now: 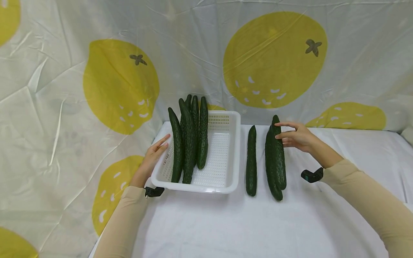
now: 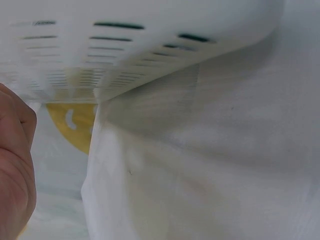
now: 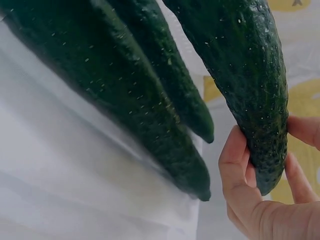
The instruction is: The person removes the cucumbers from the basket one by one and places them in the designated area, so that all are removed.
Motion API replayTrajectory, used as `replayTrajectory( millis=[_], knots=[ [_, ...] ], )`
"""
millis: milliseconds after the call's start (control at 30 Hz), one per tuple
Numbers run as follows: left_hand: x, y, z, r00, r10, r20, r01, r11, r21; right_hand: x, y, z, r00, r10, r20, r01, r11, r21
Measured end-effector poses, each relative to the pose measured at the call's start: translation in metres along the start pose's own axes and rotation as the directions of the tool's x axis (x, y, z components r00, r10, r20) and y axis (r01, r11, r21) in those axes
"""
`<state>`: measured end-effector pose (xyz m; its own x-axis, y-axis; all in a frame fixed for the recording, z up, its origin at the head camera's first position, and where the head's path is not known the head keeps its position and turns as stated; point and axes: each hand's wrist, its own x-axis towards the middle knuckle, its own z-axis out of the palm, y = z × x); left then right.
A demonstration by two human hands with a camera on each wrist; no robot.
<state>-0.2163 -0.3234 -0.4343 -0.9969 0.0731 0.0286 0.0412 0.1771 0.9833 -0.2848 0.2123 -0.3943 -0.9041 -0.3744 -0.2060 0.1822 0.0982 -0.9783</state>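
Note:
A white plastic basket (image 1: 233, 150) holds several dark green cucumbers (image 1: 190, 136), bunched toward its left side with their far ends above the rim. My left hand (image 1: 151, 157) grips the basket's left rim; in the left wrist view only part of that hand (image 2: 15, 165) appears, beside the slotted wall. My right hand (image 1: 298, 138) pinches the far end of a cucumber (image 1: 279, 157) between thumb and fingers. In the right wrist view this cucumber (image 3: 250, 85) is above another cucumber (image 1: 270, 165). A single cucumber (image 1: 251, 161) lies between that pair and the basket.
A white cloth (image 1: 193, 225) covers the table. Behind and to the left hangs a pale curtain (image 1: 190, 46) printed with yellow fruit. Each wrist carries a small black device (image 1: 312, 175).

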Motion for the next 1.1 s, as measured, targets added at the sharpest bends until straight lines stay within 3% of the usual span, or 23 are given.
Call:
replayTrajectory(
  millis=[733,1100],
  knots=[
    [-0.003,0.000,-0.001,1.000,-0.018,-0.009,0.019,1.000,0.011,-0.004,0.042,-0.022,0.999,0.024,-0.026,-0.022,0.996,0.092],
    [0.000,0.000,-0.001,1.000,0.006,-0.001,-0.006,1.000,0.018,-0.002,0.048,-0.024,1.000,0.015,-0.020,-0.014,0.999,0.043]
  ],
)
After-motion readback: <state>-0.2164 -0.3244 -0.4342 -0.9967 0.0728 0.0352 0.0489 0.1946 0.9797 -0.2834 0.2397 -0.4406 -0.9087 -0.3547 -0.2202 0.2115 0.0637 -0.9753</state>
